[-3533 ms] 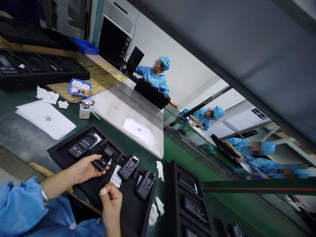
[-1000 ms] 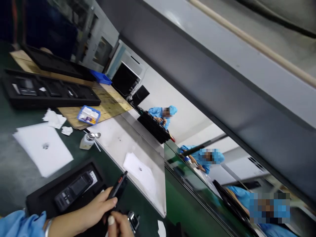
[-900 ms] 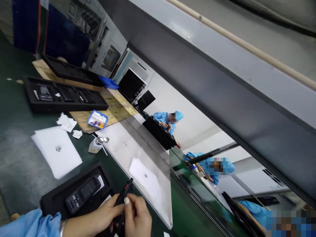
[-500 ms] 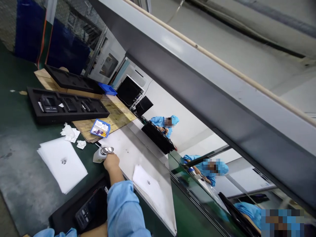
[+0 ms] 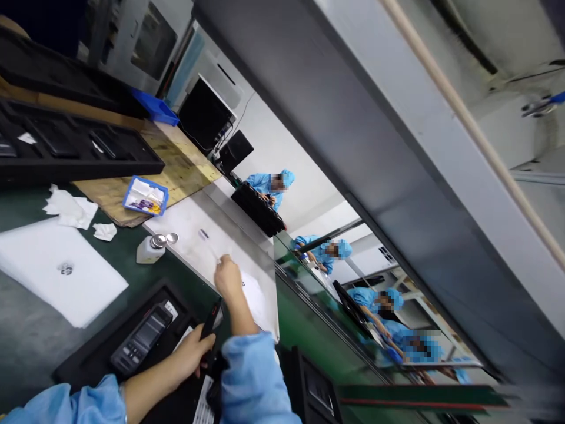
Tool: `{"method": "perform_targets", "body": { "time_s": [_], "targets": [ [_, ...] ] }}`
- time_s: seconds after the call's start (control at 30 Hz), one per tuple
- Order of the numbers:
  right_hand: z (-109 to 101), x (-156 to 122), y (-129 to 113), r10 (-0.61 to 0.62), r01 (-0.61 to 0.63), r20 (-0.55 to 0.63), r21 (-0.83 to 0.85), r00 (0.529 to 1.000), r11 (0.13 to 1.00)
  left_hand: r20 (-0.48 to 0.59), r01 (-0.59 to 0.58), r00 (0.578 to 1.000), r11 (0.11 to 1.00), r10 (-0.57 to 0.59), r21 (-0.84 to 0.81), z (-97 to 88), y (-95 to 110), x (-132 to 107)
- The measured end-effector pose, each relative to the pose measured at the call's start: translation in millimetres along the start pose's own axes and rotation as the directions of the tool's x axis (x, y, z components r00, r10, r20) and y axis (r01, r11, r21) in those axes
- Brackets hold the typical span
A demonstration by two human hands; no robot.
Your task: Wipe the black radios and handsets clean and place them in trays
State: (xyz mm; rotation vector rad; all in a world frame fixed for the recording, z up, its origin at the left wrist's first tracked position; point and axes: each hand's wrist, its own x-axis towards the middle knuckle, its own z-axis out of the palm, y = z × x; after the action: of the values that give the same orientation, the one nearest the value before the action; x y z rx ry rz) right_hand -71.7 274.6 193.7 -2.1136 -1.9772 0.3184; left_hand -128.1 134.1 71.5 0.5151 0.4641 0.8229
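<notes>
My left hand (image 5: 190, 355) is closed on a slim black handheld device (image 5: 210, 318), held edge-on above the black foam tray (image 5: 83, 360). A second black device with a screen and keypad (image 5: 141, 339) lies in that tray. My right hand (image 5: 228, 276) reaches forward over the metal plate (image 5: 188, 221). It pinches a thin swab stick (image 5: 205, 238) whose blurred tip points up and left. A small white bottle with a metal top (image 5: 150, 248) stands left of the swab. A stack of white wipes (image 5: 258, 306) lies just under my right wrist.
White sheets (image 5: 57, 271) and crumpled wipes (image 5: 70, 209) lie at left. Behind them, a small blue bin (image 5: 145, 197) and a long black tray (image 5: 66, 147) rest on a wooden board (image 5: 180, 168). Another black tray (image 5: 315, 388) is at bottom. Several co-workers in blue (image 5: 270, 184) work along the line.
My right hand has left the bottle top and moved right over the metal plate with the swab. My left hand and the black device are back in view.
</notes>
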Motion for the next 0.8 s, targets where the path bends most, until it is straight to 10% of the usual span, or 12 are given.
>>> {"method": "perform_targets", "body": {
  "time_s": [0.13, 0.27, 0.5, 0.8],
  "targets": [
    [-44.9, -68.8, 95.0, 0.118, -0.094, -0.064, 0.296, 0.991, 0.950, -0.154, 0.011, 0.988, 0.997, 0.000, 0.075, -2.4, -1.9, -1.6],
    [-39.4, -145.8, 153.9, 0.229, -0.193, -0.002, 0.529, 0.973, 0.827, -0.128, 0.025, 0.992, 0.993, -0.011, 0.112, 0.7, 6.3, -3.8],
    [-5.4, -173.8, 164.6, 0.283, -0.246, 0.062, 0.692, 0.957, 0.678, -0.070, 0.031, 0.997, 0.980, -0.017, 0.198, 5.1, 16.1, -9.5],
    [-22.8, -203.5, 206.3, 0.391, -0.238, -0.169, 0.560, 0.905, 0.793, -0.066, -0.031, 0.997, 0.978, 0.045, 0.208, 10.2, 23.8, -12.8]
  ]
}}
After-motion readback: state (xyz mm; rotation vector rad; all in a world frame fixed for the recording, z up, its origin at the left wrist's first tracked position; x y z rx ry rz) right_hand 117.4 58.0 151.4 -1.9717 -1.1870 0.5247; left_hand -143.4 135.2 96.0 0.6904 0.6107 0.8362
